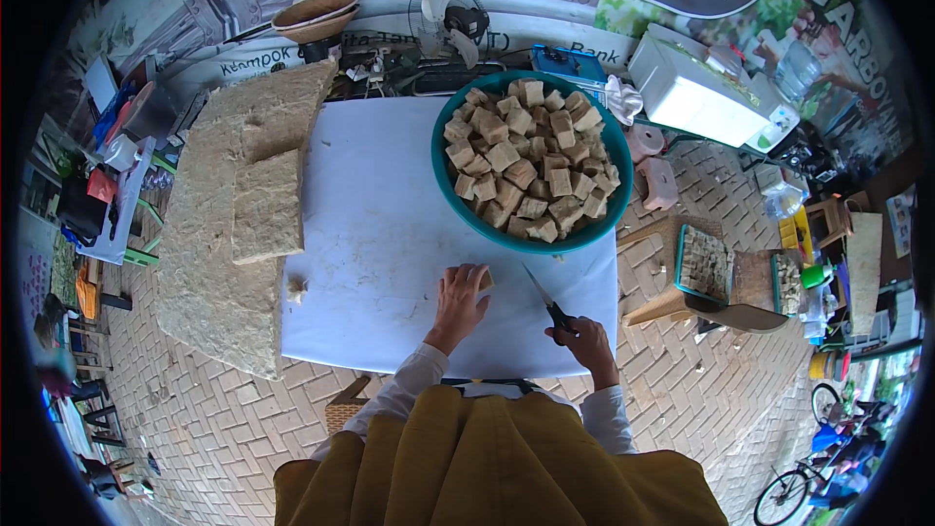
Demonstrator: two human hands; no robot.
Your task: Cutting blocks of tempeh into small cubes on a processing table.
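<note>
Left hand (458, 297) laid flat on the white table sheet (380, 234), fingers curled over a small tan block (484, 280), pinning it near the sheet's front edge. Right hand (581, 339) closed round the dark handle of a knife (539, 292), blade slanting up and left from the fist, tip toward the pinned block; long axis running diagonally, tip just beside the block, contact not discernible. Just beyond the blade tip, the rim of a teal basin (440, 175) heaped with cut cubes (531, 161), leaving a narrow gap between fist and rim. Left of the holding hand, a wide open stretch of bare sheet, broken only by a small crumb piece (297, 286). Further left, large tan slabs (243, 224) overlapping the sheet's left edge. Right of the knife hand, sheet ending close by, brick paving (701, 195) below.
</note>
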